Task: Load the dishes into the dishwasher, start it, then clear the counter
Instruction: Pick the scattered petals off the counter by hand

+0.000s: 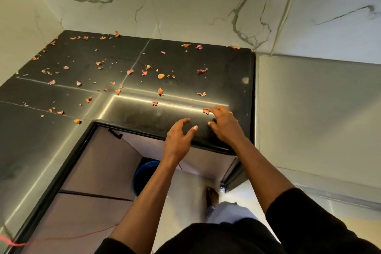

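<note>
I see the left hand point(179, 140) hang over the front edge of the counter point(185, 62), fingers loosely bent, holding nothing. The right hand point(224, 126) rests on the counter top with fingers spread, holding nothing too. Its fingertips are just beside one petal point(206, 111). The counter is flat, black, shiny stone. Small dry petals point(129, 72), pink and orange and curled, lie all over it. Under it sits a round blue bucket point(144, 173). The wall point(185, 6) is smooth and white with grey lines.

The glossy black L-shaped counter point(226, 64) carries scattered pink and orange petal-like scraps point(129, 72) across its top.
</note>
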